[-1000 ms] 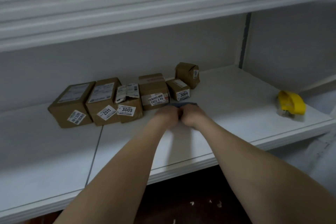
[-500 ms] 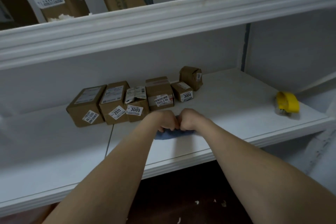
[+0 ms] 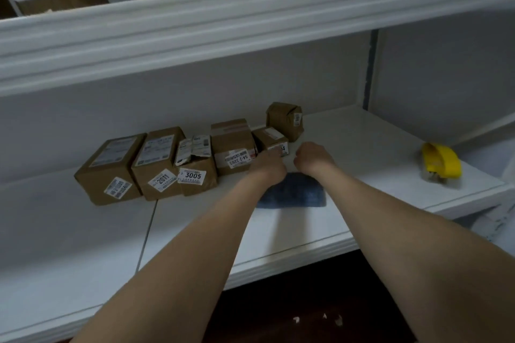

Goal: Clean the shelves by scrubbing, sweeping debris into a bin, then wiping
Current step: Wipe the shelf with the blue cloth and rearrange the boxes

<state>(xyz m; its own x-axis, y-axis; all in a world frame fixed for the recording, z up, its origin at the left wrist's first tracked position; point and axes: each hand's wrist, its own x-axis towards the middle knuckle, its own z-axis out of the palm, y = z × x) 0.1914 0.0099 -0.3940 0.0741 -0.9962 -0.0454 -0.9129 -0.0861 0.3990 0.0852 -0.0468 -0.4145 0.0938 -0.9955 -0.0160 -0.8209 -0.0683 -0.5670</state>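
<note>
A blue cloth (image 3: 292, 193) lies flat on the white lower shelf (image 3: 348, 220), in front of the row of parcels. My left hand (image 3: 269, 163) and my right hand (image 3: 313, 157) sit at the cloth's far edge, a small gap between them. Both have their fingers curled down and seem to pinch that edge, though the fingertips are hidden behind the backs of the hands. My left hand is right next to the small box labelled 3004 (image 3: 271, 136). A yellow scrub brush (image 3: 440, 161) lies on the shelf at the far right.
Several brown cardboard parcels (image 3: 156, 164) stand in a row on the shelf's left and middle. The upper shelf (image 3: 250, 25) overhangs close above and carries more boxes. A white side panel (image 3: 446, 78) closes the right end. Small white scraps (image 3: 324, 316) lie on the dark floor below.
My hands were pressed together on the bunched cloth near the front of the shelf. They have moved back toward the parcels and apart, and the cloth now lies spread out behind them.
</note>
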